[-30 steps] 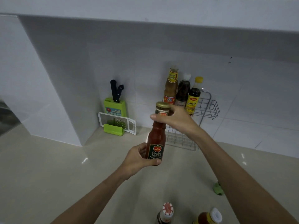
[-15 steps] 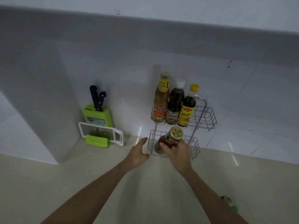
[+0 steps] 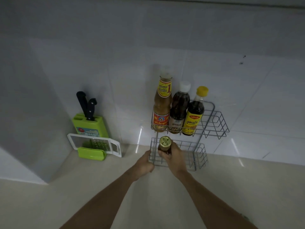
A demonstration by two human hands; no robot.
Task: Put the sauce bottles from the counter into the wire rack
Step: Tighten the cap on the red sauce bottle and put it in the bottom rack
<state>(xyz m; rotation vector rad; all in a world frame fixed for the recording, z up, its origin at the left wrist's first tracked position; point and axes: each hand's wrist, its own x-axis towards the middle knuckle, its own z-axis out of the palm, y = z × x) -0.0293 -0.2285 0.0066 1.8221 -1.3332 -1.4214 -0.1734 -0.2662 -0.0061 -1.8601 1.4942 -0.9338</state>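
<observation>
A two-tier wire rack [image 3: 216, 123] stands against the tiled wall. Its upper tier holds three bottles: a tan sauce bottle [image 3: 162, 103], a dark bottle with a white cap [image 3: 179, 109] and a dark bottle with a yellow cap [image 3: 194, 116]. My right hand [image 3: 173, 156] grips the neck of a red sauce bottle with a gold cap [image 3: 165, 142], standing upright inside the left end of the lower tier. My left hand [image 3: 145, 162] rests against the lower tier's left front corner, fingers curled at the wire.
A green knife block [image 3: 90, 124] with two black-handled knives stands left of the rack, with a white grater [image 3: 94, 144] leaning in a green holder in front of it. A white wall block juts out at left. Beige counter [image 3: 66, 204] stretches toward me.
My right hand carried the red bottle from mid-air into the lower tier and stood it upright. My left hand let go of the bottle and moved to the rack's corner.
</observation>
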